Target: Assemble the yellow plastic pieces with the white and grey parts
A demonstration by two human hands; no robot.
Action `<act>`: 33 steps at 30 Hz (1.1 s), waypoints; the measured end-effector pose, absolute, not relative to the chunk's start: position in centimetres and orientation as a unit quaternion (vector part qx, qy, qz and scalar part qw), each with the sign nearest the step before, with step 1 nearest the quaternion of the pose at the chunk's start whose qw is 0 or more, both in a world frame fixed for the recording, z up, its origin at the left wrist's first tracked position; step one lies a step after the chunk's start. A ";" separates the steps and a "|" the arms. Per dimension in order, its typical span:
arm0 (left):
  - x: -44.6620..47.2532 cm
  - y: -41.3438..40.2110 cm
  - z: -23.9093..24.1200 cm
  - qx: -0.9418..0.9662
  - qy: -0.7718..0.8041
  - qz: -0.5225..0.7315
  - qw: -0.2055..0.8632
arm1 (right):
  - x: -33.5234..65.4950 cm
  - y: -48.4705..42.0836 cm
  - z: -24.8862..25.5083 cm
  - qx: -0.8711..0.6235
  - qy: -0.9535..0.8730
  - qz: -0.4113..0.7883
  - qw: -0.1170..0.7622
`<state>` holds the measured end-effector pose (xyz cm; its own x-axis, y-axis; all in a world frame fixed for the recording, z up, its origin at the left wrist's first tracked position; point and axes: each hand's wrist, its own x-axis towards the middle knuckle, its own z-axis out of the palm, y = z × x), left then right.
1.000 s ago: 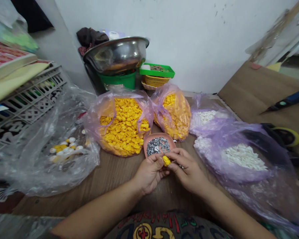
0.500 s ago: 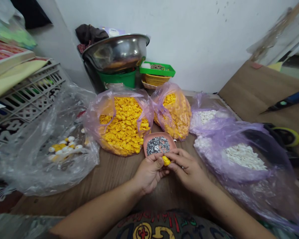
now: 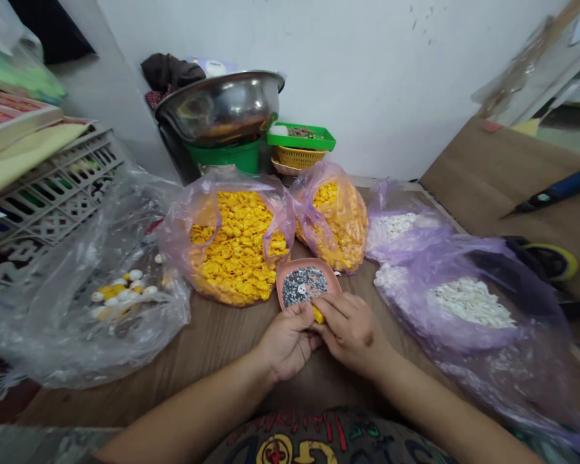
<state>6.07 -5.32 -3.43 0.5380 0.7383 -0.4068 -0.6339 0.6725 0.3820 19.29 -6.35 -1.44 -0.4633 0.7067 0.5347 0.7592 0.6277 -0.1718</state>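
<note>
My left hand [image 3: 287, 338] and my right hand [image 3: 350, 330] meet over the wooden table [image 3: 212, 351], fingers pinched together around one small yellow plastic piece [image 3: 318, 314]. Just beyond them sits a small pink dish [image 3: 283, 278] filled with tiny grey metal parts. Behind the dish stand two purple bags of yellow pieces, a big one [image 3: 234, 241] and a smaller one [image 3: 336, 216]. To the right lie two purple bags of white pieces, one far [image 3: 401, 225] and one near [image 3: 468, 303].
A clear bag [image 3: 111, 296] with a few white-and-yellow pieces lies at left, beside a white lattice crate [image 3: 53, 193] under books. A steel bowl [image 3: 222, 106] on a green tub and a green tray [image 3: 302, 136] stand by the wall. Cardboard [image 3: 502, 174] lies at right.
My right hand has closed in over the yellow piece, covering more of it. The view shifted slightly; the bags and dish stay put.
</note>
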 end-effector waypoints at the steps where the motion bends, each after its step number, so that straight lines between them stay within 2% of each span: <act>1: 6.0 -5.3 -3.4 0.089 0.276 0.387 0.875 | 19.3 -6.2 -1.4 -0.417 -0.858 -0.043 0.296; 9: 6.1 -5.7 -3.0 0.042 0.322 0.306 0.895 | 19.2 -6.2 -1.3 -0.359 -0.862 -0.048 0.355; 14: 5.9 -5.9 -2.8 0.082 0.307 0.302 0.899 | 19.1 -6.4 -1.8 -0.366 -0.848 0.001 0.383; 19: 5.1 -5.1 -2.6 0.143 0.303 0.347 0.876 | 19.3 -6.1 -1.5 -0.366 -0.862 0.094 0.339; 24: 4.9 -4.3 -2.2 0.200 0.357 0.354 0.841 | 20.2 -5.9 -0.4 -0.368 -0.866 0.114 0.318; 28: 5.1 -4.0 -1.7 0.218 0.433 0.369 0.793 | 22.5 -5.3 0.4 -0.452 -0.827 0.103 0.317; 33: 5.5 -3.8 -1.6 0.212 0.463 0.371 0.776 | 26.6 -4.2 -0.5 -0.620 -0.742 0.064 0.247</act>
